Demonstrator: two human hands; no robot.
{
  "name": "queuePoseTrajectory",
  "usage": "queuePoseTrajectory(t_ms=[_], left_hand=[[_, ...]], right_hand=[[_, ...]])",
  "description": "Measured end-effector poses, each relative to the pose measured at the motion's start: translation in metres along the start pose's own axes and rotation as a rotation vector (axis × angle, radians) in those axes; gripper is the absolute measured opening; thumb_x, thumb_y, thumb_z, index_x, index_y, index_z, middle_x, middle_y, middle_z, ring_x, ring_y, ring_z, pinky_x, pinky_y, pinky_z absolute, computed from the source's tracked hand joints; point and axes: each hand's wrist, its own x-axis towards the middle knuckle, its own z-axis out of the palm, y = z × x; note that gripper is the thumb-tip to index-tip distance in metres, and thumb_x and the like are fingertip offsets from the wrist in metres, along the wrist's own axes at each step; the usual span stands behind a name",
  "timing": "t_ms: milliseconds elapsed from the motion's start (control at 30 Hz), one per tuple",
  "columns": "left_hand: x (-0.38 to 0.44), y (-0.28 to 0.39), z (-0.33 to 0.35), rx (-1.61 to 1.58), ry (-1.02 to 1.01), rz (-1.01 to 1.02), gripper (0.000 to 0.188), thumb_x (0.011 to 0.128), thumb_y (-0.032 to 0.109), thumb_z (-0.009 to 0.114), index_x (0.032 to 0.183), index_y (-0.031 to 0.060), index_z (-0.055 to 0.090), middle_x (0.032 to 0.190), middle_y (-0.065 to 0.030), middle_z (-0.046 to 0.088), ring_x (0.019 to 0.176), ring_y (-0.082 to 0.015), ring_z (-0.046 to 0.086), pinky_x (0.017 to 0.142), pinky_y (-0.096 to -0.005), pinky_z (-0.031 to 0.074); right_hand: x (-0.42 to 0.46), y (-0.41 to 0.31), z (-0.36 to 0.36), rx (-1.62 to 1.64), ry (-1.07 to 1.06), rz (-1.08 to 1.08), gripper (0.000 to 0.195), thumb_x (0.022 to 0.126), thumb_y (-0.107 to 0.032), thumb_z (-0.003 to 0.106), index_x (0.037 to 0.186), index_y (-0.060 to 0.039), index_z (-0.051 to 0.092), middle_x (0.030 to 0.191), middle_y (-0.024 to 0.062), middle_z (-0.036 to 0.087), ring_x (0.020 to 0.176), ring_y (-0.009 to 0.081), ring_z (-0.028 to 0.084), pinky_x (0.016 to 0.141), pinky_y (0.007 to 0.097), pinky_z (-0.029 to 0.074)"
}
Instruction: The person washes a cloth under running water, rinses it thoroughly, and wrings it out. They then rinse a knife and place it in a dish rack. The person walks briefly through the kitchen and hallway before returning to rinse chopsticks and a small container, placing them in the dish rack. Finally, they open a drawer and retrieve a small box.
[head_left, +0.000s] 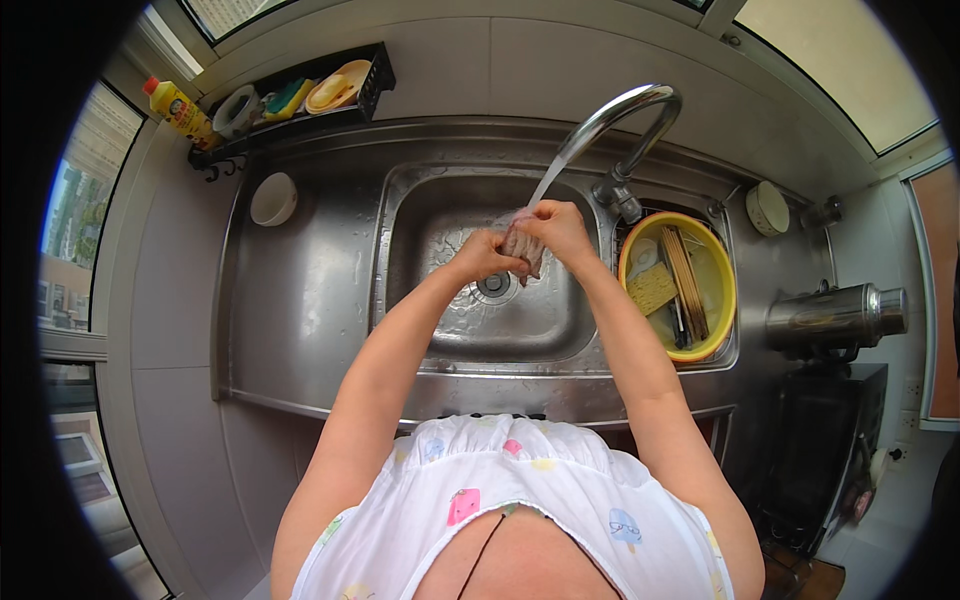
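Note:
Above the drain of the steel sink basin (525, 341), a pinkish, brown-tipped piece of food (523, 247), perhaps squid or meat, is held between both hands. My left hand (486, 255) grips its left side with thumb and fingers. My right hand (556, 229) pinches its upper right part. A stream of water (547, 181) from the curved chrome faucet (619, 112) falls onto the food and the fingers of my right hand. Its exact kind is unclear, since the fingers cover part of it.
Right of the basin, a yellow tub (731, 289) holds a sponge (651, 289), chopsticks or flat wooden sticks and utensils. Farther right lie a steel thermos (832, 319) and a bowl (767, 208). A white bowl (274, 199) is on the left drainboard, below a black rack (367, 105) with sponges and a yellow bottle (180, 112).

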Motion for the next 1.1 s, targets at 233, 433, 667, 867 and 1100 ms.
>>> queuePoseTrajectory(t_ms=[233,433,667,867,1100], left_hand=[[0.014,0.005,0.004,-0.019,0.157,-0.063,0.034,0.078,0.009,0.060,0.111,0.0016,0.054,0.095,-0.0118,0.063,0.086,-0.0178,0.061,0.074,-0.0295,0.049],[0.009,0.034,0.026,-0.468,0.192,-0.128,0.035,0.083,0.010,0.060,0.114,0.0028,0.046,0.099,-0.0089,0.057,0.087,-0.0169,0.058,0.074,-0.0303,0.048],[0.007,0.016,0.060,-0.223,0.351,0.050,0.021,0.089,0.013,0.059,0.107,0.0047,0.051,0.099,-0.0069,0.058,0.091,-0.0132,0.055,0.078,-0.0272,0.046],[-0.002,0.036,0.054,0.396,0.425,-0.007,0.034,0.092,0.038,0.051,0.096,0.0046,0.059,0.077,-0.0232,0.064,0.076,-0.0392,0.063,0.067,-0.0462,0.049],[0.002,0.029,0.049,0.587,0.492,0.029,0.040,0.096,0.039,0.042,0.086,0.0025,0.057,0.070,-0.0242,0.063,0.068,-0.0442,0.063,0.063,-0.0538,0.048]], right_hand=[[-0.004,0.031,-0.025,0.423,0.091,0.360,0.031,0.089,-0.031,0.062,0.105,-0.0046,0.064,0.094,0.0049,0.065,0.085,0.0138,0.060,0.072,0.0328,0.048],[-0.015,0.053,0.017,1.054,-0.254,0.867,0.053,0.091,-0.057,0.044,0.119,-0.0137,0.055,0.107,0.0096,0.063,0.100,0.0264,0.060,0.094,0.0436,0.042],[0.027,0.131,0.046,1.419,-0.134,0.791,0.029,0.088,-0.042,0.058,0.082,-0.0135,0.061,0.080,0.0064,0.065,0.077,0.0249,0.063,0.073,0.0409,0.053],[0.025,0.142,0.051,1.540,-0.298,0.839,0.029,0.089,-0.042,0.057,0.081,-0.0138,0.060,0.077,0.0067,0.064,0.075,0.0231,0.063,0.072,0.0389,0.053],[0.009,0.092,0.063,1.385,-0.121,0.908,0.028,0.092,-0.040,0.055,0.087,-0.0125,0.058,0.080,0.0056,0.065,0.078,0.0208,0.064,0.072,0.0385,0.053]])
